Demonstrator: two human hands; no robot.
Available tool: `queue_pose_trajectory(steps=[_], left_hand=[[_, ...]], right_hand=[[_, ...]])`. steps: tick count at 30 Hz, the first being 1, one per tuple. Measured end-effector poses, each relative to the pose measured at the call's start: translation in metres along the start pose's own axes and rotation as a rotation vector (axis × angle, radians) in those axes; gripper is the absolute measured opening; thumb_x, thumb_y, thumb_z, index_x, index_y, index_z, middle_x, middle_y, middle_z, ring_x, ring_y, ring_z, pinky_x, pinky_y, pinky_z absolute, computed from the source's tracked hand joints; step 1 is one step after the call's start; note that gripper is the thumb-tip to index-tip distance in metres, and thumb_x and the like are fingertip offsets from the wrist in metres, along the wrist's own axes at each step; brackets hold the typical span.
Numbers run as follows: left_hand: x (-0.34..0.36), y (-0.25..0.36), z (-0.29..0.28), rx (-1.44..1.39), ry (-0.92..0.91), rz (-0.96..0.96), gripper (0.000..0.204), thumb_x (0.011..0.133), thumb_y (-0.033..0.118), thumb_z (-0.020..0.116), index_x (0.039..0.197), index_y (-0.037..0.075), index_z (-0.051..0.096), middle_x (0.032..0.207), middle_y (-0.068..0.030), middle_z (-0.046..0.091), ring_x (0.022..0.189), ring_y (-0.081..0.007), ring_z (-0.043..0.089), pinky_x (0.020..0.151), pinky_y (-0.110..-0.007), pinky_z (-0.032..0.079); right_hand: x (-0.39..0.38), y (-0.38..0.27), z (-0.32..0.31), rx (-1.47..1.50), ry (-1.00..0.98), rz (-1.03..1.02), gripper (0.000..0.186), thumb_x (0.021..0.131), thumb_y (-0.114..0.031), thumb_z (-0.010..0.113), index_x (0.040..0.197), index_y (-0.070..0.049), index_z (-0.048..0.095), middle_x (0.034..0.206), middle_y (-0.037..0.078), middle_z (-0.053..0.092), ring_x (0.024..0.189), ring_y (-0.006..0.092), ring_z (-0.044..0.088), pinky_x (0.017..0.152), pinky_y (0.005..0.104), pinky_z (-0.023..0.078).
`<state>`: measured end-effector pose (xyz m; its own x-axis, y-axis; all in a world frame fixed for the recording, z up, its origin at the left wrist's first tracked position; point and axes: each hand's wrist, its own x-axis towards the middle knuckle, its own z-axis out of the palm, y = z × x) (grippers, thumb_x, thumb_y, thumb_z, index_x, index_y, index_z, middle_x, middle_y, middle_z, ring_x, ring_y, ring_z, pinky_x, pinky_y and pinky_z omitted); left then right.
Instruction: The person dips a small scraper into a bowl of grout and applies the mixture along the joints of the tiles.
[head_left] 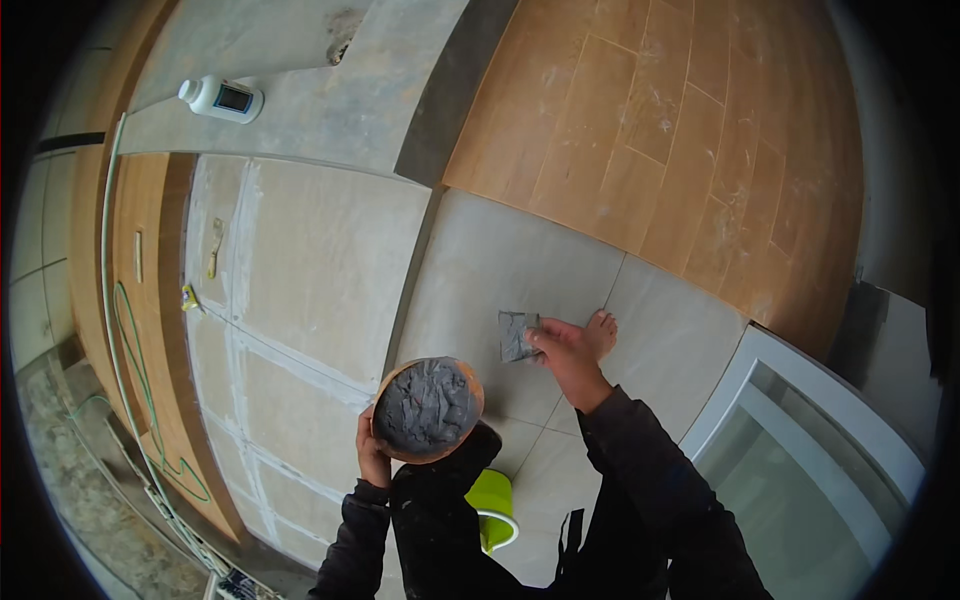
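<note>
My left hand (372, 448) grips the rim of a round orange-brown bowl (463, 440), fingers wrapped around its left side. Thick grey paste (430, 400) with a rough, ridged surface fills the bowl, which is held above my dark trouser leg. To the right, my right hand (570, 350) pinches a small square spreader (517, 335) at its right edge. Grey paste smears the face of the spreader, and its own surface mostly cannot be seen. The spreader is apart from the bowl, over the pale floor tiles (510, 245).
A lime-green bucket (490, 490) stands between my legs. At left lies a tiled raised surface (320, 250) with whitish joints and a putty knife (215, 248). A white bottle (225, 99) rests on the grey ledge. Wood-look flooring (640, 120) is ahead; a white-framed glass panel (740, 380) is right.
</note>
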<state>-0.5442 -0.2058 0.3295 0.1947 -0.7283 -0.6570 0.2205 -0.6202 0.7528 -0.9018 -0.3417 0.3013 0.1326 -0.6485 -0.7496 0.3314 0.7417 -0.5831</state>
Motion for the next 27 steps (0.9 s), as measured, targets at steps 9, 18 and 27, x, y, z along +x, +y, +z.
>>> queue_pose_trajectory(steps=[9, 18, 27], left_hand=[[0.21, -0.187, 0.066, -0.019, -0.011, 0.006, 0.073, 0.071, 0.017, 0.049, 0.142, -0.002, 0.053, 0.137, -0.012, 0.061, 0.133, -0.0241, 0.054, 0.118, -0.034, 0.037], [0.269, -0.357, 0.059, -0.419, 0.059, 0.135, 0.086, 0.067, 0.025, 0.056, 0.147, -0.004, 0.048, 0.146, -0.0157, 0.057, 0.139, -0.0286, 0.051, 0.121, -0.04, 0.036], [0.256, -0.401, 0.049, -0.386, 0.196, 0.268, 0.079, 0.073, 0.025, 0.053, 0.146, -0.005, 0.049, 0.144, -0.0155, 0.059, 0.136, -0.0276, 0.054, 0.118, -0.039, 0.039]], right_hand=[[0.291, 0.063, -0.068, -0.547, -0.166, -0.138, 0.021, 0.098, -0.018, 0.068, 0.091, 0.002, 0.073, 0.081, 0.002, 0.07, 0.072, 0.0102, 0.061, 0.066, 0.0296, 0.05], [0.375, 0.126, -0.032, -0.019, -0.372, -0.294, 0.016, 0.099, -0.021, 0.074, 0.103, -0.005, 0.073, 0.095, 0.0, 0.073, 0.083, 0.007, 0.063, 0.076, 0.0288, 0.053], [0.435, 0.149, 0.01, 0.096, -0.278, -0.382, 0.01, 0.096, -0.011, 0.076, 0.099, -0.003, 0.07, 0.093, 0.002, 0.074, 0.079, 0.0082, 0.065, 0.07, 0.0275, 0.054]])
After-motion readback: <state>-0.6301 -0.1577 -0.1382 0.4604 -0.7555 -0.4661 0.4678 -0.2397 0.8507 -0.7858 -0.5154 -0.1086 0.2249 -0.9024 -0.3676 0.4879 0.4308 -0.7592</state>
